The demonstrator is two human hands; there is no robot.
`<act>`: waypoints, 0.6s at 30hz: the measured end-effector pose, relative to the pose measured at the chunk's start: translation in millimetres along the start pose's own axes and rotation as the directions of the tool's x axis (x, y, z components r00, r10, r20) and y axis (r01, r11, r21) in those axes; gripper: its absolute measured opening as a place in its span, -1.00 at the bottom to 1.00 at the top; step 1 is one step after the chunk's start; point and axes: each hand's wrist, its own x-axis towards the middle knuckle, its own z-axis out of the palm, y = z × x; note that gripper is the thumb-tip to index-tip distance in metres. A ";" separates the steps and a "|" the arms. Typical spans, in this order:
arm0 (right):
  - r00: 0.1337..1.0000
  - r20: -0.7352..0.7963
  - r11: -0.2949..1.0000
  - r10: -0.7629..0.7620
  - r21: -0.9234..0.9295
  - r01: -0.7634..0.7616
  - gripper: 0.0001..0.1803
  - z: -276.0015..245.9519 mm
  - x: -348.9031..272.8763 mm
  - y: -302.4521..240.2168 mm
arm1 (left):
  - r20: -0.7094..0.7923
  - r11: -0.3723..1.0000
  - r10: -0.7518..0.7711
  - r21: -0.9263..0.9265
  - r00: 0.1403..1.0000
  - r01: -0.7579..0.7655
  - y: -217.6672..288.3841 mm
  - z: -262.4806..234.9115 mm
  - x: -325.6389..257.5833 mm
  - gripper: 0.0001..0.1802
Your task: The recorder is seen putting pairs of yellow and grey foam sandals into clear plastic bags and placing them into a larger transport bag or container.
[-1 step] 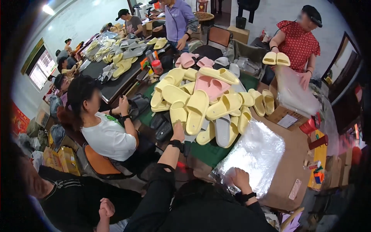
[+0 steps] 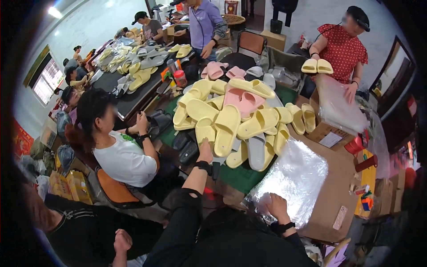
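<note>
At the near edge of a heap of slippers, my left hand (image 2: 205, 152) grips the heel end of a yellow slipper (image 2: 205, 130). Its fingers are partly hidden by the sole. My right hand (image 2: 278, 207) rests with curled fingers on a shiny clear plastic bag (image 2: 302, 171), which lies flat on the brown board at the right. Just beside the held slipper, another yellow slipper (image 2: 226, 129) leans sole-up. A pink slipper (image 2: 242, 101) and a grey slipper (image 2: 255, 152) are mixed into the heap.
Black slippers (image 2: 186, 147) lie left of my left hand. At the right stand an open cardboard box (image 2: 327, 129) with plastic sheeting, a red tape dispenser (image 2: 365, 163) and a phone (image 2: 340, 217). Co-workers sit close at the left; another person (image 2: 344, 49) across the table holds yellow slippers.
</note>
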 end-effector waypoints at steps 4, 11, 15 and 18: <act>0.997 -0.020 0.982 0.073 0.178 -0.068 -0.51 -9.0 10.1 -18.4 | 0.079 0.957 -0.170 -0.224 0.982 0.184 10.9 9.2 13.0 -0.71; 0.983 -0.118 0.962 0.140 0.252 -0.107 -0.58 -13.7 17.5 -50.6 | 0.432 0.951 0.021 -0.288 0.902 0.116 60.4 51.4 0.0 -0.75; 0.973 -0.160 0.951 0.164 0.289 -0.113 -0.57 -15.7 28.9 -61.5 | 0.551 0.979 0.003 -0.174 0.834 0.111 96.9 81.9 -27.4 -0.74; 0.979 -0.093 0.923 0.184 0.358 -0.139 -0.56 -28.9 36.9 -81.9 | 0.568 0.978 0.021 -0.181 0.823 0.100 105.1 83.2 -36.5 -0.73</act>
